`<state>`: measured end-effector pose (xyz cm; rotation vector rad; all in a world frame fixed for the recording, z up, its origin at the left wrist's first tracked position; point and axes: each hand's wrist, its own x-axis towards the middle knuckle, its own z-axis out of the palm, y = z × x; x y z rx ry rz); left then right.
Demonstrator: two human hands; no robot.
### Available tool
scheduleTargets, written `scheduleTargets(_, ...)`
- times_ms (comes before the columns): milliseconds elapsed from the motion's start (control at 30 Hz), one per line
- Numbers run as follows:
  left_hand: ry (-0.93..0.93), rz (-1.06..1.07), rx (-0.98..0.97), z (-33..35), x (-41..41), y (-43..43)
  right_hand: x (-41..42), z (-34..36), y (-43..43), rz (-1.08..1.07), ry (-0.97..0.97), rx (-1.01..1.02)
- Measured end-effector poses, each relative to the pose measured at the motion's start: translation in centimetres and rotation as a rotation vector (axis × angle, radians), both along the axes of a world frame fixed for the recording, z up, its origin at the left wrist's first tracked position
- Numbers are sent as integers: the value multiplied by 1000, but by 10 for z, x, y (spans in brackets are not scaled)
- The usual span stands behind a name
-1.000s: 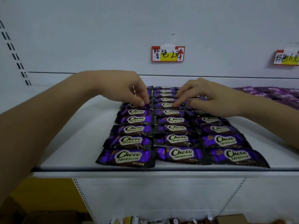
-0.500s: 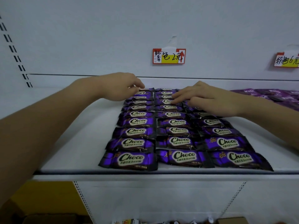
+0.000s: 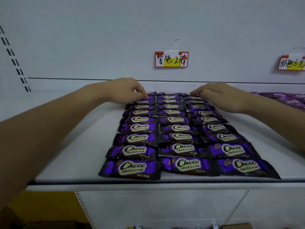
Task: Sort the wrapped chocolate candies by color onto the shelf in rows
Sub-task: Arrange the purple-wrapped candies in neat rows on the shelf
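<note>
Purple "Choco" wrapped candies (image 3: 180, 148) lie flat in three columns on the white shelf (image 3: 74, 146), running from the front edge to the back. My left hand (image 3: 123, 91) reaches over the far end of the left column, and its fingertips pinch the rear purple candy (image 3: 149, 93) there. At the far end of the right column my right hand (image 3: 221, 95) lies with fingers stretched leftward, the tips touching the rear candy (image 3: 185, 94). One candy in the right column (image 3: 197, 106) lies turned upside down.
A red and yellow price tag (image 3: 171, 59) hangs on the back wall above the columns, with another tag (image 3: 292, 62) at the right edge. Lighter purple candies (image 3: 285, 100) lie further right on the shelf. Small items show on the level below (image 3: 236, 226).
Both hands have moved further back along the columns, from the middle rows to the rear ones. My right hand shifted from the middle column to the right column.
</note>
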<state>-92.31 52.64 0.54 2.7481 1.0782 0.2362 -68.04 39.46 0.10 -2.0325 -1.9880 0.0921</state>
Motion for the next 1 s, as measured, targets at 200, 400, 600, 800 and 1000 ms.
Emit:
scheduleTargets(200,-2,-1,-2,-1,1,1,3,-5,4,-32,34,24)
scheduleTargets(400,-91,-10,36,-1,3,-7,11,-7,3,-83,104,64)
scheduleTargets(600,-84,-31,-27,-9,6,-7,7,-11,3,-12,-75,-84)
scheduleTargets(800,-21,-15,-42,-12,9,-4,5,-10,2,5,-57,-75)
scheduleTargets(1000,-4,-23,-34,-12,8,-3,10,-11,5,7,11,-39)
